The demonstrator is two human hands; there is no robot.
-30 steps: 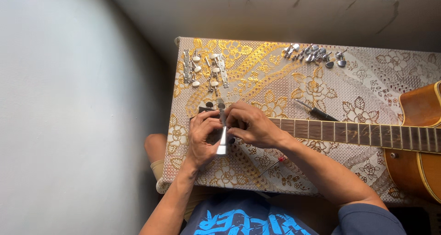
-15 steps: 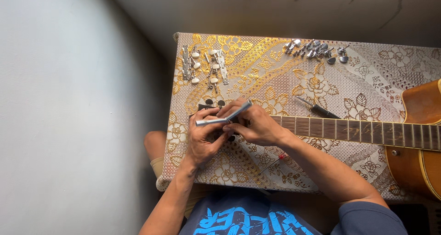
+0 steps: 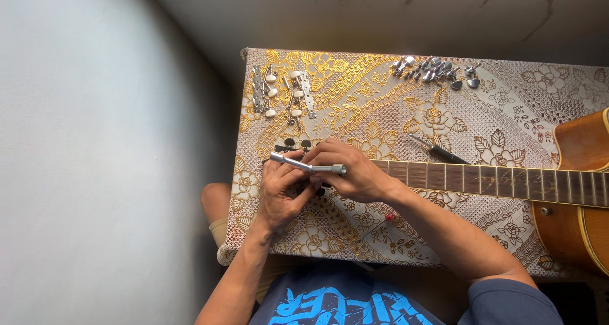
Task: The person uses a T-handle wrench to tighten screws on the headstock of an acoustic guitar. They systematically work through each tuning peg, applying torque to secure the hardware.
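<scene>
Over the guitar's headstock end, at the near-left of the tabletop (image 3: 507, 115), both hands hold a silver socket wrench (image 3: 309, 167) lying almost level: the left hand (image 3: 283, 195) grips its left end, the right hand (image 3: 353, 171) pinches its right end. Loose tuning pegs (image 3: 285, 93) lie beyond them.
</scene>
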